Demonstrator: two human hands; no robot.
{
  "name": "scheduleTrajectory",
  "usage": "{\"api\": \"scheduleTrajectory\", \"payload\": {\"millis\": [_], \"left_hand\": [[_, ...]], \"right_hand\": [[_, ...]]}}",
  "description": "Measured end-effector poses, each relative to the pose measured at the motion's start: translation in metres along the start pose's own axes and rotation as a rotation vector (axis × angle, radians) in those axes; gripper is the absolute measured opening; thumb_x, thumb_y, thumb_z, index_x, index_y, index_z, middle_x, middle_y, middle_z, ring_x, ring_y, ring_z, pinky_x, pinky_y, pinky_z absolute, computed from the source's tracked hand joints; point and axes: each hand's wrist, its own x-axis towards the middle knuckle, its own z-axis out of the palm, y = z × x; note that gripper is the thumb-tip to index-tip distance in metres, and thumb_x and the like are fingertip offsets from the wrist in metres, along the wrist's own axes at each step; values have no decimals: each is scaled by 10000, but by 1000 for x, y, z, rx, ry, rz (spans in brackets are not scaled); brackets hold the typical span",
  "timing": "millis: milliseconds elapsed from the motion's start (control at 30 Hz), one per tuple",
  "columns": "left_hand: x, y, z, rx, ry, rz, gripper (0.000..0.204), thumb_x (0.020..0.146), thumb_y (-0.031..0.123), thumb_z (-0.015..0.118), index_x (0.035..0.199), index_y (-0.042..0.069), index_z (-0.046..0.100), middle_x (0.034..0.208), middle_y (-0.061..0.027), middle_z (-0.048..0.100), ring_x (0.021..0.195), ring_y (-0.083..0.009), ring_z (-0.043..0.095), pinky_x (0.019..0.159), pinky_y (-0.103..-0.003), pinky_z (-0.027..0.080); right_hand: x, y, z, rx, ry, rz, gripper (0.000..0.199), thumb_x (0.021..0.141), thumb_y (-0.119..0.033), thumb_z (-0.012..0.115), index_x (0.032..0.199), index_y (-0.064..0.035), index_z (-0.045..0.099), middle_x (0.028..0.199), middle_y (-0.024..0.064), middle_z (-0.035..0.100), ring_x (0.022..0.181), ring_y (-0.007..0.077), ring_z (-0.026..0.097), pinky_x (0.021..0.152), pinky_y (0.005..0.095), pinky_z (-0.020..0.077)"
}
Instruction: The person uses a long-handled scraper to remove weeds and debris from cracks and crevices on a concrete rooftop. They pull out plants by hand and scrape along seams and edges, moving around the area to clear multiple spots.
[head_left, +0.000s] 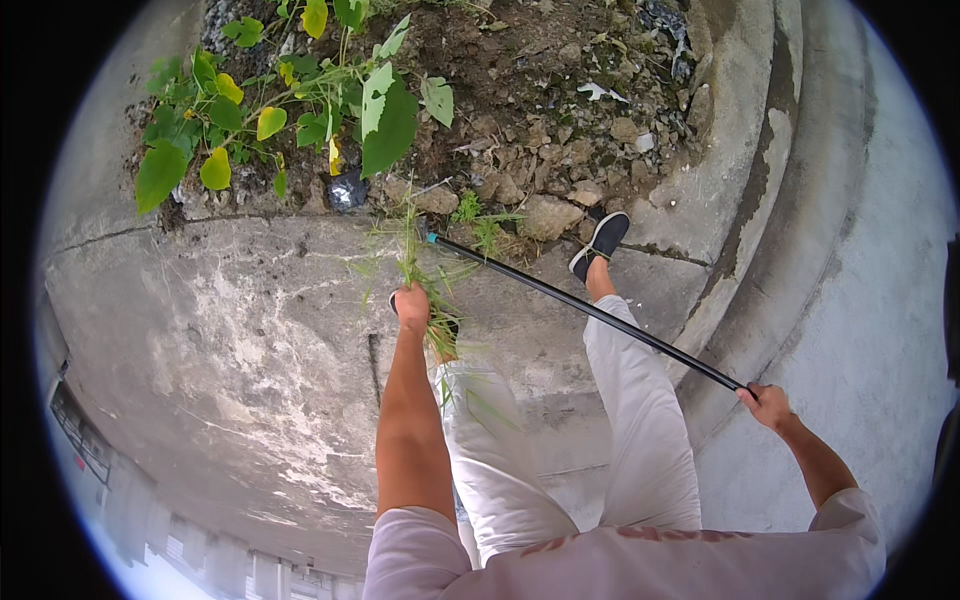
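Long thin green weeds (409,248) are bunched in my left hand (411,305), whose fingers are closed round the stems. The blades stick up past the fist and trail down over my left leg. Out to the right, my right hand (767,404) grips the end of a long black pole (610,318). The pole slants up to the left across my right shin. Its far end has a small blue-green piece (432,238), close beside the weeds; whether it touches them I cannot tell. What lies beyond that piece is hidden among the grass.
Ahead is a bed of soil and rubble (540,110) with loose stones (550,216). A leafy plant (300,110) with some yellow leaves grows at its left. A concrete kerb (735,200) curves along the right. My right shoe (600,242) stands at the bed's edge.
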Motion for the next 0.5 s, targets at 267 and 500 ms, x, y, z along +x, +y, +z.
{"api": "scheduleTrajectory", "payload": {"millis": [267, 500], "left_hand": [[-36, -46, -47, 494, 253, 448, 332, 900, 244, 441, 888, -63, 566, 644, -181, 590, 536, -307, 612, 424, -384, 446], [-132, 131, -201, -609, 21, 88, 229, 937, 265, 449, 773, 105, 451, 558, 16, 369, 377, -75, 279, 337, -238, 206]], "right_hand": [[-7, -42, -2, 94, -57, 2, 464, 909, -458, 477, 794, -35, 631, 675, 193, 606, 672, 370, 597, 621, 414, 461], [-131, 31, 47, 516, -50, 182, 491, 924, -439, 502, 656, -31, 550, 518, 22, 481, 462, 116, 464, 452, 285, 366]]}}
